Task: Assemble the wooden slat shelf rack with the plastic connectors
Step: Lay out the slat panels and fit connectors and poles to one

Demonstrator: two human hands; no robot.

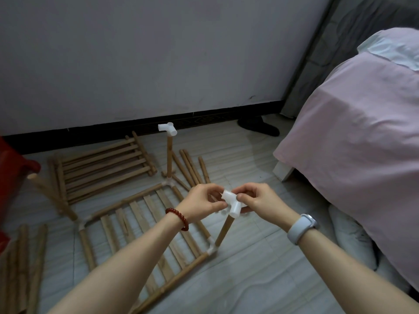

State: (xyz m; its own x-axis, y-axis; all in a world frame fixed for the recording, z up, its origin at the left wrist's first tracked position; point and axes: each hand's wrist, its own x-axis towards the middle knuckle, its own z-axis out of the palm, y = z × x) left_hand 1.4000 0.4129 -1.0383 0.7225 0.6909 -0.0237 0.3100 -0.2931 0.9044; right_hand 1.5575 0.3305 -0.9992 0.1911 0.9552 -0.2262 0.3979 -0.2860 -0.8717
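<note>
Both hands pinched on a white plastic connector (232, 203) capping an upright wooden post (224, 231): left hand (201, 203) closed on its left side, right hand (256, 199) closed on its right and top. Post rooted in the near-right corner joint of a slat shelf frame (145, 223) flat on the floor (249, 279). At the far corner, another post (169, 155) already capped. Spare slat panel (102, 164) toward the wall, loose rods (192, 166) just beyond the frame.

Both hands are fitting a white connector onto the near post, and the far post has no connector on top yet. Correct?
Not quite. The head view shows the far post already capped with a white connector. The rest holds: the left hand and right hand are fitting a connector onto the near post.
</note>
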